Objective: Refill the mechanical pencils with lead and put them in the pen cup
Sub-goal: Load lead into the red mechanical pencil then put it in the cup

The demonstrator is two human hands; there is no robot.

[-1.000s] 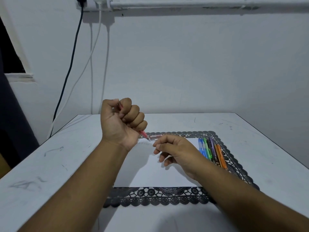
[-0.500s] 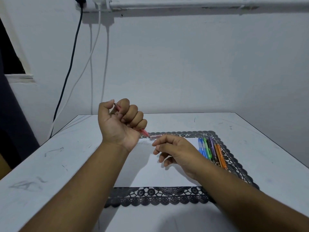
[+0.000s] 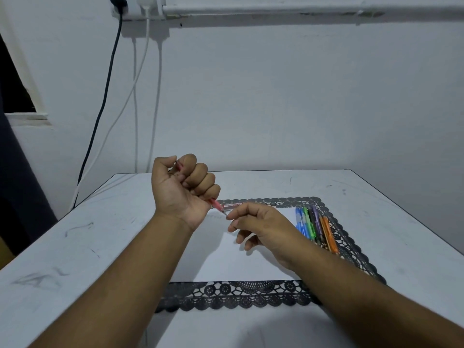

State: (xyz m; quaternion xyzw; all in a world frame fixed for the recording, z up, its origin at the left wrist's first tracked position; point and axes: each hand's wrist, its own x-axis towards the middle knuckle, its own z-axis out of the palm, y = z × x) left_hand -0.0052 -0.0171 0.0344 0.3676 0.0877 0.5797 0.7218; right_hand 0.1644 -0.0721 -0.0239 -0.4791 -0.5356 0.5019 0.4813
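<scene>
Lead could snap if the right hand [image 3: 261,223], pinching at the tip, pushes crooked. Left hand [image 3: 184,189], mid-frame, fists the red pencil [image 3: 216,204] tight.

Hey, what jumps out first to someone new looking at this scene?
The left hand fists a red mechanical pencil above the table, its tip meeting the right hand. Coloured pencils lie in a row on the black lace mat to the right.

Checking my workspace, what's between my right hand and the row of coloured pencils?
Only bare white paper separates the right hand from the coloured pencils in the head view.
</scene>
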